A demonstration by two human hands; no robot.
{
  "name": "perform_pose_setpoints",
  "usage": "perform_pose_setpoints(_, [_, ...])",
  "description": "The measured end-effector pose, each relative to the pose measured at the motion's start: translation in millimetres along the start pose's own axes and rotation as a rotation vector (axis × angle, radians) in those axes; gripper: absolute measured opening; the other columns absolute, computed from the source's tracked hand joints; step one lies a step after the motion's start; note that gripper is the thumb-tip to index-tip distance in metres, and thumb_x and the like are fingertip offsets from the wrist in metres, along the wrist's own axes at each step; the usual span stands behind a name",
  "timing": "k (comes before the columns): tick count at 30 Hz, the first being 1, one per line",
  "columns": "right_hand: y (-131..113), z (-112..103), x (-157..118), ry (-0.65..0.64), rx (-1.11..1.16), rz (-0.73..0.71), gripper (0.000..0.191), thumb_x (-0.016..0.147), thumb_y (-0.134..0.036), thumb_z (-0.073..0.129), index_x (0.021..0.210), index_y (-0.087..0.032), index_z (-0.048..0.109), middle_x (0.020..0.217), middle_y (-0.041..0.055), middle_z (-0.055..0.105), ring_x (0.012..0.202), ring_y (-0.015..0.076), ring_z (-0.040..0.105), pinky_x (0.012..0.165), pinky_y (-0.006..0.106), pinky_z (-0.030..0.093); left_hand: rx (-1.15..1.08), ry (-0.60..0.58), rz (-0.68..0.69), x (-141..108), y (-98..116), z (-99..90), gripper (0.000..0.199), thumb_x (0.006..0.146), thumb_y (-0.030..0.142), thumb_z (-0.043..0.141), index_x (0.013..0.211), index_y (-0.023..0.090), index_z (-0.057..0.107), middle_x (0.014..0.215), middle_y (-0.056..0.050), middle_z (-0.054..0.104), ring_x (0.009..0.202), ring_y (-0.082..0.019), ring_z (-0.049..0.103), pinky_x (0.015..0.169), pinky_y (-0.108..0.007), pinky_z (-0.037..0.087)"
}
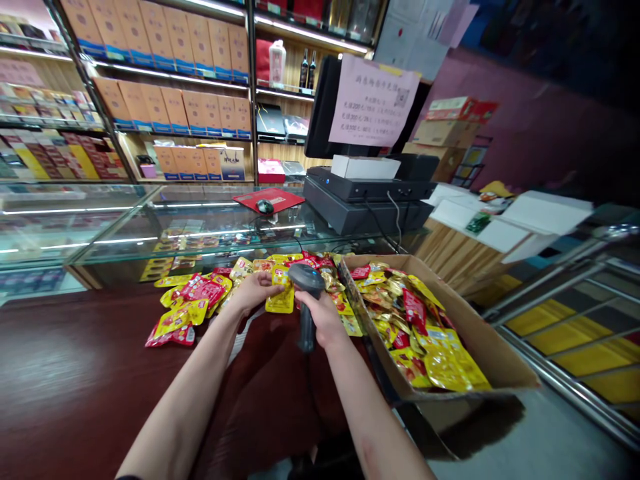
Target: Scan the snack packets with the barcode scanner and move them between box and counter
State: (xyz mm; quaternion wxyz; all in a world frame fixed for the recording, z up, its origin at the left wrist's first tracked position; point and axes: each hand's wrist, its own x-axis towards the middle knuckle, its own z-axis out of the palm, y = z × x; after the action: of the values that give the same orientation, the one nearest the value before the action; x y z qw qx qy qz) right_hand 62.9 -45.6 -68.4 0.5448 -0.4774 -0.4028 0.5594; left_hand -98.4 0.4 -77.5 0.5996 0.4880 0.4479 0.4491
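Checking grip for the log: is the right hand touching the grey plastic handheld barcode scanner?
Touching. The head view shows the right hand closed around the grip of the grey plastic handheld barcode scanner, just below the scanner's head.

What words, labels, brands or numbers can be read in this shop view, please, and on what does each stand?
Pink paper notice: Chinese print, too blurred to quote.
Yellow-and-red snack packets: print too small to read.
Wine bottles: labels too small to read.
Shelf cartons: markings too small to read.
Handheld barcode scanner: no readable marking shows.
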Motion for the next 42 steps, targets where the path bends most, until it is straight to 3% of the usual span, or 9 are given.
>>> perform_pose_setpoints(5, [-4.1, 1.0, -8.8, 0.001, -0.102, -0.118, 0.02, 0.066, -0.03, 0.068, 0.081, -0.017, 0.067, 0.08, 0.0013, 0.069, 0.081, 0.0175, 0.063, 0.075, 0.029, 0.05, -0.03, 0.033, 0.093, 1.1, 0.5, 1.8, 0.038, 0.049, 0.03, 0.083, 0.074, 0.017, 0.058, 0.069, -0.001, 0.068, 0.066, -0.018, 0.065, 0.067, -0.031, 0.05])
perform_pose_setpoints(8, [-6.5, 7.8, -17.7, -0.062, -0.034, -0.052, 0.026, 0.066, -0.033, 0.068, 0.086, -0.016, 0.064, 0.082, 0.0037, 0.068, 0.072, 0.018, 0.066, 0.063, 0.029, 0.054, -0.051, 0.08, 0.161, 4.2, -1.4, 3.9, 0.038, 0.049, 0.03, 0.082, 0.076, 0.017, 0.058, 0.074, -0.003, 0.07, 0.072, -0.019, 0.066, 0.072, -0.032, 0.05])
perform_pose_setpoints(11, [-6.0, 15.2, -22.6, -0.102, -0.05, 0.026, 0.025, 0.067, -0.036, 0.067, 0.081, -0.015, 0.061, 0.071, 0.0036, 0.066, 0.053, 0.0159, 0.063, 0.045, 0.026, 0.052, -0.048, 0.11, 0.204, 5.3, -1.8, 5.4, 0.037, 0.051, 0.028, 0.081, 0.077, 0.017, 0.057, 0.077, -0.003, 0.07, 0.074, -0.018, 0.066, 0.074, -0.031, 0.05])
perform_pose_setpoints(15, [-2.1, 19.6, -20.8, -0.071, -0.172, -0.032, 0.022, 0.072, -0.038, 0.063, 0.071, -0.016, 0.059, 0.05, -0.0012, 0.058, 0.037, 0.011, 0.052, 0.035, 0.021, 0.043, -0.055, 0.085, 0.235, 4.3, -0.4, 5.7, 0.034, 0.054, 0.025, 0.079, 0.076, 0.018, 0.054, 0.078, -0.003, 0.07, 0.075, -0.018, 0.066, 0.073, -0.029, 0.049])
perform_pose_setpoints(20, [-3.7, 20.8, -17.0, -0.074, -0.167, -0.068, 0.025, 0.073, -0.039, 0.061, 0.063, -0.016, 0.056, 0.041, -0.0043, 0.05, 0.033, 0.0084, 0.045, 0.033, 0.019, 0.037, -0.069, 0.08, 0.205, 3.8, 0.9, 5.5, 0.038, 0.052, 0.025, 0.08, 0.076, 0.018, 0.052, 0.075, -0.002, 0.07, 0.07, -0.017, 0.065, 0.07, -0.03, 0.049])
perform_pose_setpoints(30, [-11.3, 24.3, -19.9, -0.1, -0.159, -0.043, 0.026, 0.073, -0.039, 0.059, 0.059, -0.018, 0.053, 0.039, -0.0055, 0.047, 0.032, 0.0083, 0.043, 0.034, 0.019, 0.036, -0.02, 0.098, 0.191, -3.3, 9.7, 8.0, 0.04, 0.053, 0.033, 0.081, 0.073, 0.02, 0.049, 0.066, 0.001, 0.066, 0.067, -0.017, 0.063, 0.068, -0.03, 0.049])
perform_pose_setpoints(42, [-9.9, 21.6, -17.6, -0.111, -0.114, -0.06, 0.025, 0.073, -0.039, 0.06, 0.062, -0.017, 0.054, 0.041, -0.0059, 0.047, 0.033, 0.0083, 0.042, 0.034, 0.02, 0.035, -0.003, 0.097, 0.241, 1.4, 3.9, 1.7, 0.039, 0.056, 0.035, 0.08, 0.077, 0.017, 0.053, 0.073, -0.001, 0.067, 0.07, -0.017, 0.063, 0.068, -0.028, 0.048])
